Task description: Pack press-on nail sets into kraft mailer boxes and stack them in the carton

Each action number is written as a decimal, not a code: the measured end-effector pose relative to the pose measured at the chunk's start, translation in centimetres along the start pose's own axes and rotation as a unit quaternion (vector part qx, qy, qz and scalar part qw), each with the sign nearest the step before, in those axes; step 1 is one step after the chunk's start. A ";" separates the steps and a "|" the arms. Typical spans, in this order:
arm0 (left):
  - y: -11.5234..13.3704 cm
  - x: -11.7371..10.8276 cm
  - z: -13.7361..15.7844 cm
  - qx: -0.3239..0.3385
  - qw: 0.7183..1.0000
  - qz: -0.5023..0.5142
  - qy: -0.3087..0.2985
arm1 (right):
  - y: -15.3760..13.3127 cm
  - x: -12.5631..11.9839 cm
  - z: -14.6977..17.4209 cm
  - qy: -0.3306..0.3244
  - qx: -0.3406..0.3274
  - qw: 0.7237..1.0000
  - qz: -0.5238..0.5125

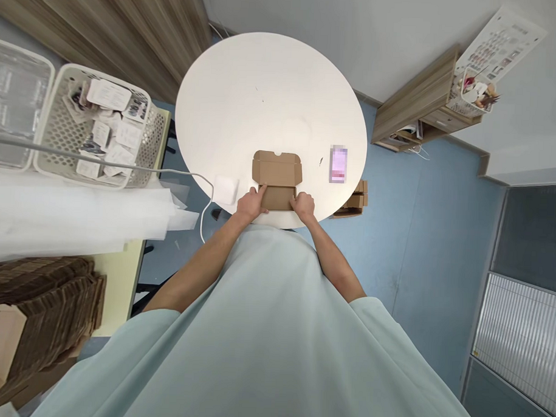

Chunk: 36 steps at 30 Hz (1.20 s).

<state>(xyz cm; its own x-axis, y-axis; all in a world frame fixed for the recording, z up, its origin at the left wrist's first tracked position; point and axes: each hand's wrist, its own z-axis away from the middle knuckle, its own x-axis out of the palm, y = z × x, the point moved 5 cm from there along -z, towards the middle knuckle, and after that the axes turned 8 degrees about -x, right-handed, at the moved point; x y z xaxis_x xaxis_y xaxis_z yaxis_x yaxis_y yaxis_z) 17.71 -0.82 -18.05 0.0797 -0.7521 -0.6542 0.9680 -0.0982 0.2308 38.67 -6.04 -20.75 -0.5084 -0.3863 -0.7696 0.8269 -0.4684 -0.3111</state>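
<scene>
A small brown cardboard box (277,171) lies on the white round table (268,80), its lid folded back away from me and its shallow tray nearest my body. My left hand (251,204) grips the tray's left side, thumb along the inner edge. At the tray's right side, my right hand (304,206) is closed on the wall, with its thumb on the near inside corner. The inside of the tray looks bare. Fingers under and behind the walls are hidden. Just left of my left hand lies a white square item (226,189).
A blurred pinkish rectangle (338,164) lies on the table's right. To the left stand a basket (93,129) of small packets, white sheets (77,217) and stacked flat cardboard (60,310). A grey cable (170,170) crosses toward the table. More cardboard boxes (357,199) sit below right.
</scene>
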 end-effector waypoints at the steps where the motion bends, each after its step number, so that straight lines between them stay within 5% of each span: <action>1: 0.0 0.0 0.0 0.001 1.000 0.002 0.001 | 0.0 0.0 0.0 0.000 0.002 1.000 0.003; 13: -2.3 0.1 1.8 0.009 0.995 0.072 0.065 | 1.1 -2.0 1.5 0.037 0.025 0.999 -0.002; 18: -7.4 -1.6 1.6 -0.118 0.966 0.150 0.172 | 0.7 -4.4 3.3 0.068 0.035 0.997 -0.021; 24: -11.9 -2.0 -1.1 -0.244 0.945 0.185 0.114 | -1.5 -5.7 4.4 0.078 0.045 0.996 -0.031; 28: -12.7 -2.1 -1.7 -0.247 0.945 0.201 0.080 | -3.3 -5.8 5.0 0.075 0.046 0.995 -0.045; 36: -12.1 -3.3 -1.0 -0.232 0.933 0.238 0.138 | -5.2 -5.9 5.2 0.065 0.033 0.996 -0.056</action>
<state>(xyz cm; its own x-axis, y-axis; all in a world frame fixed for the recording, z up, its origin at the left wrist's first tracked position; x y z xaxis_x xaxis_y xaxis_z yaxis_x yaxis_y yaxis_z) 5.95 3.45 -19.40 0.5232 -0.4364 -0.7320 0.8010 0.5451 0.2475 36.11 -5.45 -11.66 -0.5571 -0.2239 -0.7997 0.7467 -0.5563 -0.3645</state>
